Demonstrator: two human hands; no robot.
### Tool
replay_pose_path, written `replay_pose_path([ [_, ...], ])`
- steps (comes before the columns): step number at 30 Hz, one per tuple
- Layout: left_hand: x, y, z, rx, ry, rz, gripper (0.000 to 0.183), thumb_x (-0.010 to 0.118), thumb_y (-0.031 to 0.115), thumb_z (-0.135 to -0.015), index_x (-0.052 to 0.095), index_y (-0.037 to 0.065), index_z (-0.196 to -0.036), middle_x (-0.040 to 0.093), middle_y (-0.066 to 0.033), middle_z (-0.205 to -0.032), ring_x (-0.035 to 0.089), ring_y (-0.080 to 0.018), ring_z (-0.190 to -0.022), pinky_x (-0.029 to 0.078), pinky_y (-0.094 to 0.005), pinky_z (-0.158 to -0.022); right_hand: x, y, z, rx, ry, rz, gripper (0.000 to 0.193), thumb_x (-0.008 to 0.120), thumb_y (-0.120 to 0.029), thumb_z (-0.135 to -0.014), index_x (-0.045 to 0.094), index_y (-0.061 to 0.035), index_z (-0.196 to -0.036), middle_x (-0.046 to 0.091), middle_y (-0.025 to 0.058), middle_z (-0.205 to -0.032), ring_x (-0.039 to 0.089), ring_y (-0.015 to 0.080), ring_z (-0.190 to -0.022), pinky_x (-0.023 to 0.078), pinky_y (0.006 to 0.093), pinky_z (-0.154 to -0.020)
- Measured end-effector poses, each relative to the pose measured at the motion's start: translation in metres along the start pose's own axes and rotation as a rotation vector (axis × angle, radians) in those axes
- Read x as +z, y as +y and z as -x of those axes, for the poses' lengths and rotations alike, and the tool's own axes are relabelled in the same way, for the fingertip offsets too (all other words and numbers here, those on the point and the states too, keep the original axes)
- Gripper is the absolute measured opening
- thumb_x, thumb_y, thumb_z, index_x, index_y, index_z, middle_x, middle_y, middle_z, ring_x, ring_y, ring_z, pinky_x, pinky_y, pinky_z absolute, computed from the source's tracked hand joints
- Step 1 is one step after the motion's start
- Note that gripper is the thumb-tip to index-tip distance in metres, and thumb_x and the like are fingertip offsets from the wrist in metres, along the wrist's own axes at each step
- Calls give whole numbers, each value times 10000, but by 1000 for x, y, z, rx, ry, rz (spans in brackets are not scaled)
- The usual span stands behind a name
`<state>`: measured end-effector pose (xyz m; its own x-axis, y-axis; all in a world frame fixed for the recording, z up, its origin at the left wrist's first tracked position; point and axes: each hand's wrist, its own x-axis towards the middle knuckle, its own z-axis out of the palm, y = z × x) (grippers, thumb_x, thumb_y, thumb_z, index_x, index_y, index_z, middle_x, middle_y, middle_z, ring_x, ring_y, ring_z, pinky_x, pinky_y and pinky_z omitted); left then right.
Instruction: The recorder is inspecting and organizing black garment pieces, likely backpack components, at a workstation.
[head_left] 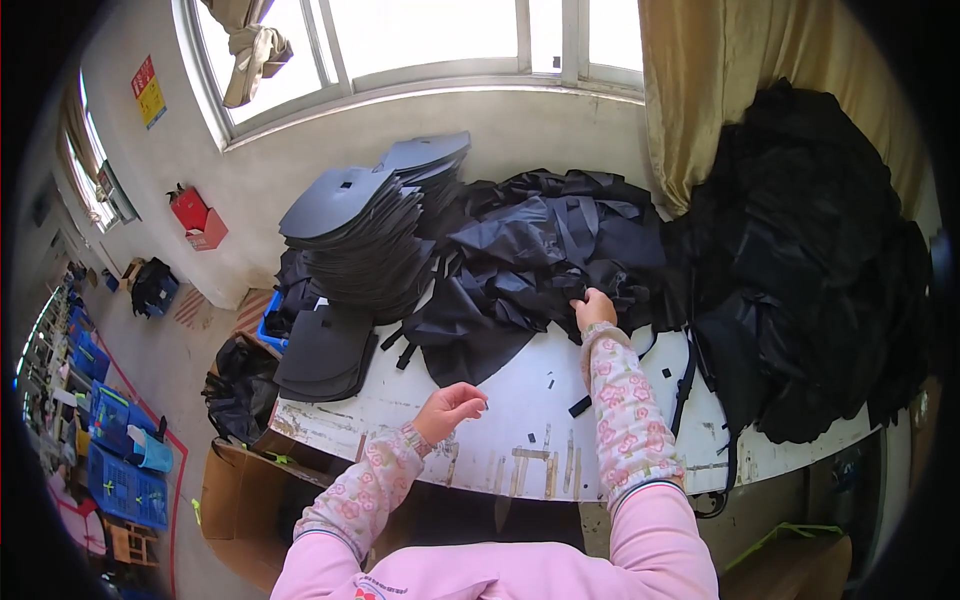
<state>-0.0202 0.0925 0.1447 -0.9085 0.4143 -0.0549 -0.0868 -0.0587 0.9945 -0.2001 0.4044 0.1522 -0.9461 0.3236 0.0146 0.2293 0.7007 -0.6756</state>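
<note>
My right hand (596,309) reaches to the near edge of a heap of black fabric pieces (540,240), its fingers closed on the black fabric there. Over the white table (505,440), nearer to me, my left hand (450,412) is held with thumb and fingertips together. A tiny dark bit shows at those fingertips, too small to name. Left of the heap stands a tall stack of dark grey shaped panels (350,230). A lower stack of the same panels (325,355) lies in front of it. Black straps (684,385) trail from the fabric over the table.
A large black fabric mound (800,270) covers the table's right end. Small black bits lie on the tabletop. Cardboard boxes (240,510) stand below the table's near edge. A blue crate (268,322) is at its left. Blue baskets (125,485) line the floor farther left.
</note>
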Motion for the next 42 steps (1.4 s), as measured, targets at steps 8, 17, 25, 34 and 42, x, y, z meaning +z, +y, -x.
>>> replay_pose_path([
  [8,13,34,-28,-162,185,520,471,626,256,-972,436,103,-1374,604,14,-928,589,-77,-811,485,-256,-716,-26,-44,175,-1171,-92,-161,231,773,-117,-674,614,-49,-827,611,122,-1021,586,337,-964,440,439,-858],
  [17,2,-25,0,-34,444,334,220,690,-3,-872,638,25,-1084,670,-28,-955,636,-97,-874,509,-228,-819,-24,73,229,-828,-649,-14,133,726,-166,-788,629,-85,-831,642,117,-732,649,310,-726,513,411,-669],
  [25,33,-28,39,-31,518,590,217,640,-32,-903,586,2,-1110,657,-60,-993,650,-136,-899,530,-249,-833,-17,30,287,-10,-1024,-333,367,716,-357,-894,640,1,-912,651,78,-688,627,153,-530,504,314,-530],
  [34,-8,-25,90,-30,501,-756,393,752,49,-794,576,62,-1145,589,-100,-1092,585,-236,-1006,472,-359,-869,-35,57,306,-248,-780,-551,227,732,-122,-838,525,-29,-832,550,29,-726,551,131,-684,473,271,-641],
  [42,57,53,32,382,-619,-960,563,792,167,-755,590,114,-1278,552,-126,-1325,495,-338,-1253,349,-494,-1074,-88,-4,309,-881,-842,-378,131,698,-50,-813,608,-57,-907,585,93,-900,590,288,-760,499,363,-674],
])
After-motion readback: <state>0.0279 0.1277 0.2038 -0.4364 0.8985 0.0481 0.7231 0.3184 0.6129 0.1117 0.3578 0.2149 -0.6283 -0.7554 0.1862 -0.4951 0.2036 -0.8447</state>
